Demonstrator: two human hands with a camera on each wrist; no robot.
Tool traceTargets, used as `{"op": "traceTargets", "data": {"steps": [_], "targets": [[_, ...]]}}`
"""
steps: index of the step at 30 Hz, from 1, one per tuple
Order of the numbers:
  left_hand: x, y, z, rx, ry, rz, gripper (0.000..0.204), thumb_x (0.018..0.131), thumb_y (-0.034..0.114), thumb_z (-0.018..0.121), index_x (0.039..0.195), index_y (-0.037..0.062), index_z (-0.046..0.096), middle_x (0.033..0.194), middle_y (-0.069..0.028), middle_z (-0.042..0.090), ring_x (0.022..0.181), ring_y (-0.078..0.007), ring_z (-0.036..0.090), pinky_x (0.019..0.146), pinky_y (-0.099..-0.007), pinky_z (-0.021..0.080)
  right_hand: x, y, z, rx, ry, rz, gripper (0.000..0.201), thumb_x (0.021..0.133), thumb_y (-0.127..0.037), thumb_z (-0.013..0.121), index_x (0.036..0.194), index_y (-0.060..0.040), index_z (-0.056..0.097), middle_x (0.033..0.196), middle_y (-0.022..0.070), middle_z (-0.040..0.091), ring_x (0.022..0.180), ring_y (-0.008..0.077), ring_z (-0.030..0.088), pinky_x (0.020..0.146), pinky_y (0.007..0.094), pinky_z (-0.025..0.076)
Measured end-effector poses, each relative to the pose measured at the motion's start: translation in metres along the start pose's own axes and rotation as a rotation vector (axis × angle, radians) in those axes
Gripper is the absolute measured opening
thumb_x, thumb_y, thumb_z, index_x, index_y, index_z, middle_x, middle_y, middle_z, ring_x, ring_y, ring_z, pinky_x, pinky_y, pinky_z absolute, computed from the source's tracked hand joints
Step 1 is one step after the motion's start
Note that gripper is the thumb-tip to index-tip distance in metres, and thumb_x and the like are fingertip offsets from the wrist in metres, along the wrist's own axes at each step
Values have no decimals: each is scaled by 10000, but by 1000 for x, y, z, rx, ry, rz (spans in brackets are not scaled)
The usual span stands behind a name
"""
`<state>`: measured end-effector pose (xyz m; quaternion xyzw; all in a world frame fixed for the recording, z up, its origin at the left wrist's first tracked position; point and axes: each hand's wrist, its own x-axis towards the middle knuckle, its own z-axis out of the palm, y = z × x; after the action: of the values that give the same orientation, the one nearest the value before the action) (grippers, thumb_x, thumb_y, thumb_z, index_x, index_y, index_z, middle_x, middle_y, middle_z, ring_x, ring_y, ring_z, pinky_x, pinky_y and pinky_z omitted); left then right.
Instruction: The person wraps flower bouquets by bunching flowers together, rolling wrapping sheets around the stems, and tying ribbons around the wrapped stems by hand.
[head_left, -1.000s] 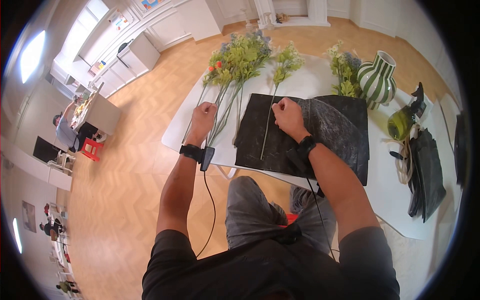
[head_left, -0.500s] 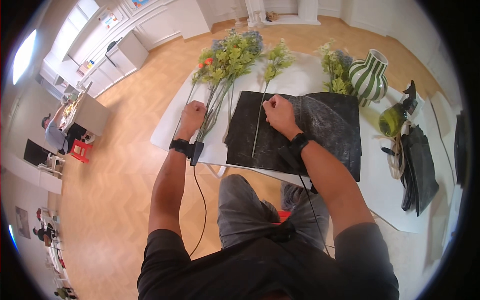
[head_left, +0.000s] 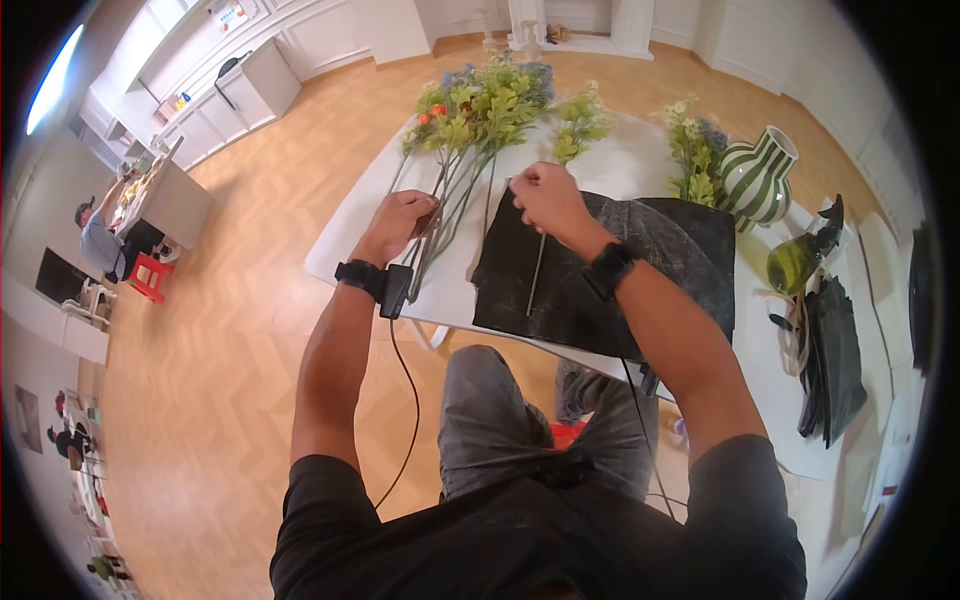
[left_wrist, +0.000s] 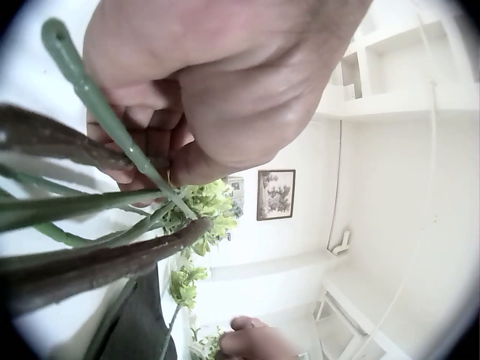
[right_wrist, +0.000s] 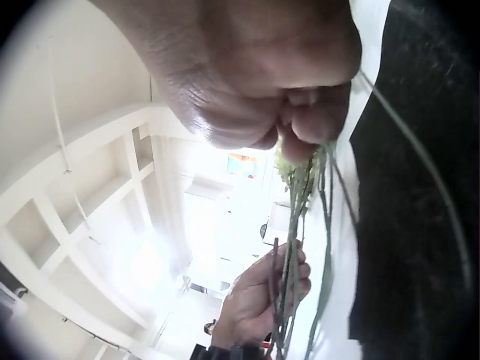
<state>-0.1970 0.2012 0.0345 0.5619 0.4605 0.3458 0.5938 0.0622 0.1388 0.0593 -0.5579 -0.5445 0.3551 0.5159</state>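
Observation:
In the head view my left hand (head_left: 400,225) grips the lower stems of a bunch of artificial flowers (head_left: 490,110) with green leaves, blue blooms and a few orange-red ones. Green and brown stems (left_wrist: 112,120) run past its curled fingers in the left wrist view. My right hand (head_left: 552,205), loosely curled with nothing seen in it, hovers by the bunch's right side over the black sheets (head_left: 660,280). Under that hand passes the stem (head_left: 537,280) of a single leafy spray (head_left: 580,130), lying partly on the black sheets.
On the right of the white table (head_left: 345,235) stand a green-striped vase (head_left: 760,185) and a smaller flower bunch (head_left: 693,150). Farther right are a green spray bottle (head_left: 793,262) and folded black material (head_left: 833,355). A person (head_left: 100,232) sits at another table far left.
My right hand has left the single spray's stem on the black sheets and moved left and away from my body, towards the bunch. The left hand stays at the bunch's stems.

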Motion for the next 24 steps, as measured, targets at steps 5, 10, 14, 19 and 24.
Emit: {"op": "traceTargets", "data": {"steps": [5,10,14,19,24], "targets": [[-2,5,1,25,-96,28,168,908,92,558,1038,-7,597,841,-42,619,681,-118,573,611,-246,454,26,-1,38,-10,-264,249,493,930,-318,598,861,169,567,715,159,616,562,207,650,419,319,528],[2,1,4,148,-99,30,172,889,47,575,1054,0,570,870,-44,608,737,-145,608,635,-285,506,37,8,68,107,-222,343,639,894,-427,640,894,204,540,816,202,615,594,232,658,421,340,538],[-7,10,12,324,-137,57,152,890,43,581,1027,-21,568,828,-45,602,743,-156,621,616,-288,504,41,12,83,119,-219,328,361,838,-192,649,877,162,584,818,207,645,612,265,672,437,375,545],[-15,21,6,360,-19,46,172,905,50,559,1053,-38,557,901,-112,659,771,-174,669,589,-285,511,59,44,89,138,-201,359,209,804,-71,576,832,136,587,782,195,640,582,258,646,420,376,486],[-26,31,-2,336,75,-5,230,927,55,513,1129,-55,522,958,-159,677,798,-211,693,612,-307,563,61,51,89,230,-106,325,225,816,-104,574,761,113,545,661,137,574,507,205,528,413,381,408]]}}
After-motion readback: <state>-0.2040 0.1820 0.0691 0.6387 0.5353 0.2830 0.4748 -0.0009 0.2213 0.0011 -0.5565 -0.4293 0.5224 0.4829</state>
